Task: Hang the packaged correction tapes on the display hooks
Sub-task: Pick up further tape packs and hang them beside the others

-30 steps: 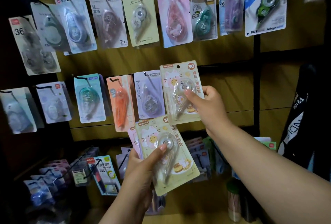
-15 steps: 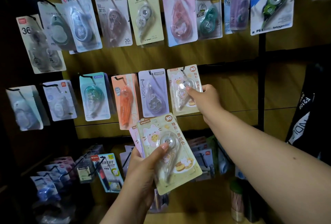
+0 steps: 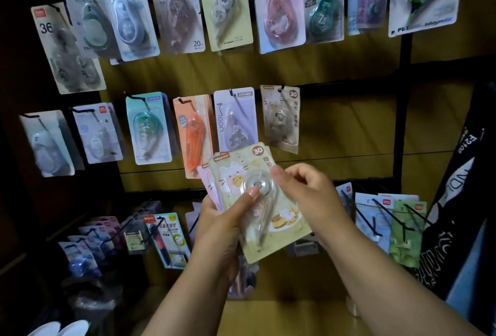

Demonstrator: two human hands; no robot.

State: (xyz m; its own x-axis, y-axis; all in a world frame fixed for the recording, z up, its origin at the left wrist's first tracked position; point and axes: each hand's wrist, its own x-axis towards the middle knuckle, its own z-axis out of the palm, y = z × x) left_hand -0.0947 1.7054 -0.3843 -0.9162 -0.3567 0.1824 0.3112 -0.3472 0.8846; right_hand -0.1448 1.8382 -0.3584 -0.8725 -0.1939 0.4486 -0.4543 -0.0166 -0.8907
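Correction tape packs (image 3: 264, 201) sit fanned in both hands before the display wall, one yellow pack already hanging.

The left hand (image 3: 222, 225) grips the stack from below, its thumb (image 3: 251, 193) pressed on the clear blister of the front yellow pack. The right hand (image 3: 308, 196) curls its fingers round that front pack's right edge, thumb on top. A matching hung pack (image 3: 280, 118) dangles from a hook (image 3: 282, 88) in the middle row, beside a lilac pack (image 3: 236, 121) and an orange pack (image 3: 193, 134).
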